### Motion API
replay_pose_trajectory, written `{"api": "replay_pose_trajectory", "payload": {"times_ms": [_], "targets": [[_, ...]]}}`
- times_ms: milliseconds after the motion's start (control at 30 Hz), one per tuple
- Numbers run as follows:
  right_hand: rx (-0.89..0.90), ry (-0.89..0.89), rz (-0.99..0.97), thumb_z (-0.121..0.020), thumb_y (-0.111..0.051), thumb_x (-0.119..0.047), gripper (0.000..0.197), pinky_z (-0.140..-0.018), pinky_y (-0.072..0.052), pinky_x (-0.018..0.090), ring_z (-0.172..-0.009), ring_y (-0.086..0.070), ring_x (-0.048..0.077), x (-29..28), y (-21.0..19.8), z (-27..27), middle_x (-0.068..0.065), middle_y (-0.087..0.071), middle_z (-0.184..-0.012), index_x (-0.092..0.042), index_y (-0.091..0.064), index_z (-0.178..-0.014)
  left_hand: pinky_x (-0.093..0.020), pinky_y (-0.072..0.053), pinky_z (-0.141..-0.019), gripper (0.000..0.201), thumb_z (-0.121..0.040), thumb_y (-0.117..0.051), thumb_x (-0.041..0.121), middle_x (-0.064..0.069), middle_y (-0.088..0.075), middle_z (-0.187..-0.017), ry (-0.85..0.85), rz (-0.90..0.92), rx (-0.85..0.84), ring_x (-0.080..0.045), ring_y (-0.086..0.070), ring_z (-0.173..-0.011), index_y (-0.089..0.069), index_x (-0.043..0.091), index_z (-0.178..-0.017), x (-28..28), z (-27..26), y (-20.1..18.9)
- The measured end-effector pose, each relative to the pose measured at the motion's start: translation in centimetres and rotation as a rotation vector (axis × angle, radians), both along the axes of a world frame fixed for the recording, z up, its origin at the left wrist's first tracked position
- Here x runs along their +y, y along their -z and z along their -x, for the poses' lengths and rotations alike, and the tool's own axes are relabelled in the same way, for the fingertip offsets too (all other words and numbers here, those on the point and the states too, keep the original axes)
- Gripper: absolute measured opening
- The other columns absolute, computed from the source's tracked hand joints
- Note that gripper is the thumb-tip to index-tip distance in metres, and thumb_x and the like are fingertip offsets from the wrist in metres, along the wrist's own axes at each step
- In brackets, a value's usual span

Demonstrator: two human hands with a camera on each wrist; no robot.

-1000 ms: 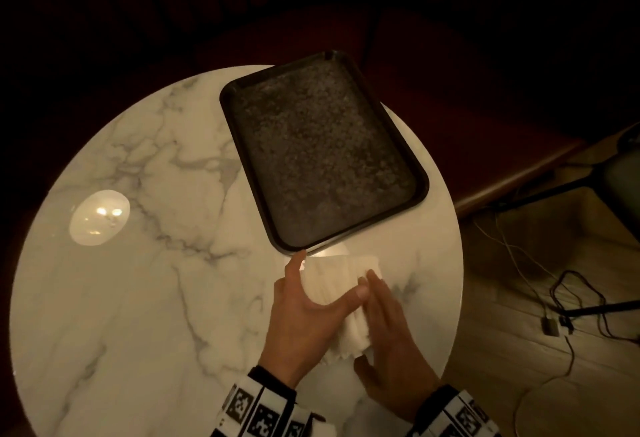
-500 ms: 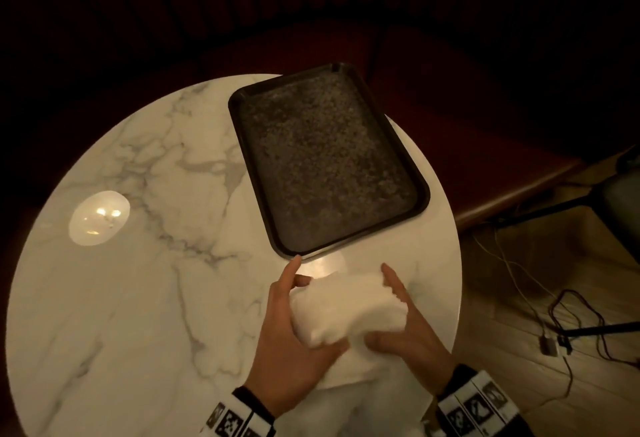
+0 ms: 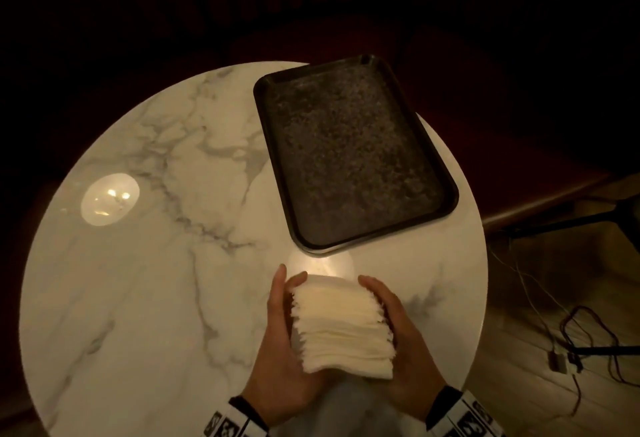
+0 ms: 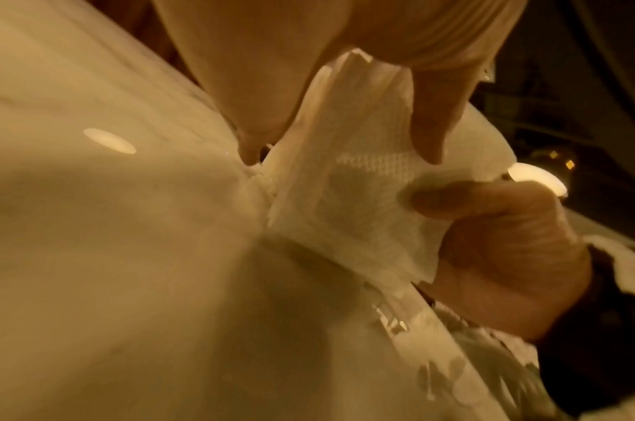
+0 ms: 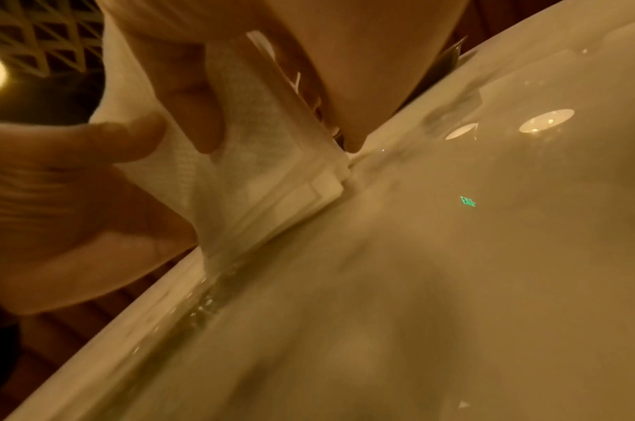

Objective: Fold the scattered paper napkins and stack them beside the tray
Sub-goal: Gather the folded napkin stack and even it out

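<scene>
Napkin stack [image 3: 341, 327] stands on edge, clasped between left hand [image 3: 282, 350] and right hand [image 3: 401, 339]; tray [image 3: 450, 194] lies just ahead.

No legible word, brand or number appears in any view. The wristbands [image 3: 467, 417] at the lower edge of the head view carry black-and-white square coded markers, patterns without letters or digits. In the right wrist view a small green sign [image 5: 468, 201] shows as a reflection on the glossy bench [image 5: 453, 256]; its characters are too small and blurred to read.
</scene>
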State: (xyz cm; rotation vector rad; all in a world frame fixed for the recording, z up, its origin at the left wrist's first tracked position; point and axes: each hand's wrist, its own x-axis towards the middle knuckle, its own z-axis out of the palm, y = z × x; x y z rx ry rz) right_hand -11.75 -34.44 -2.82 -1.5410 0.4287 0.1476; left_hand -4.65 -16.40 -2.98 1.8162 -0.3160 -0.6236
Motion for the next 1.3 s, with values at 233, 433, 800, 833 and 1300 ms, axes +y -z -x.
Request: {"api": "replay_pose_trajectory", "payload": {"times_ms": [233, 433, 800, 833, 1300], "targets": [[-0.031, -0.041, 0.144, -0.069, -0.08, -0.043, 0.1, -0.108, -0.042, 0.028, -0.13, -0.048, 0.008, -1.1, -0.2, -0.9, -0.015, -0.05, -0.14, -0.022, -0.022, -0.148, -0.01, -0.041, -0.1, 0.119, -0.071, -0.073, -0.022, 0.031, -0.041, -0.143, 0.08, 0.212, 0.109, 0.007, -0.044, -0.131, -0.008, 0.039, -0.15, -0.7, -2.0, 0.7], [-0.032, -0.09, 0.204, -0.068, -0.084, -0.026, 0.101, -0.105, -0.04, 0.018, -0.127, -0.046, -0.006, -1.3, -0.1, -2.0, -0.016, -0.044, -0.14, -0.029, -0.02, -0.147, -0.031, -0.046, -0.104, 0.1, -0.063, -0.091, 0.02, 0.011, -0.051, -0.132, 0.043, 0.1, -0.034, -0.015, -0.055, -0.122, -0.029, 0.023, -0.142, -1.4, -2.1, 1.3], [0.037, -0.181, 0.139, -0.081, -0.068, 0.007, 0.085, -0.085, -0.033, -0.007, -0.107, -0.028, -0.041, -2.0, -0.3, -1.5, -0.036, -0.025, -0.129, -0.049, -0.02, -0.125, -0.037, -0.048, -0.098, 0.066, -0.064, -0.083, -0.004, 0.002, -0.058, -0.128, 0.095, 0.159, -0.093, -0.021, -0.058, -0.12, -0.056, 0.026, -0.116, -0.6, -2.6, -1.4], [0.025, -0.158, 0.127, -0.083, -0.065, 0.009, 0.083, -0.083, -0.035, -0.006, -0.106, -0.033, -0.039, -2.2, -0.6, -1.7, -0.036, -0.031, -0.126, -0.05, -0.024, -0.123, -0.036, -0.047, -0.101, 0.07, -0.064, -0.084, -0.003, 0.001, -0.057, -0.131, 0.107, 0.181, -0.09, -0.022, -0.055, -0.124, -0.054, 0.025, -0.12, -0.5, -2.8, -1.8], [-0.028, -0.239, 0.132, -0.061, -0.088, -0.036, 0.123, -0.113, -0.035, 0.028, -0.135, -0.038, -0.003, -1.5, 0.0, -3.0, -0.032, -0.033, -0.143, -0.033, 0.001, -0.147, -0.011, -0.033, -0.109, 0.114, -0.071, -0.082, -0.009, 0.035, -0.035, -0.146, 0.096, 0.088, 0.043, 0.006, -0.036, -0.137, -0.011, 0.033, -0.15, 1.0, -2.9, 1.6]]}}
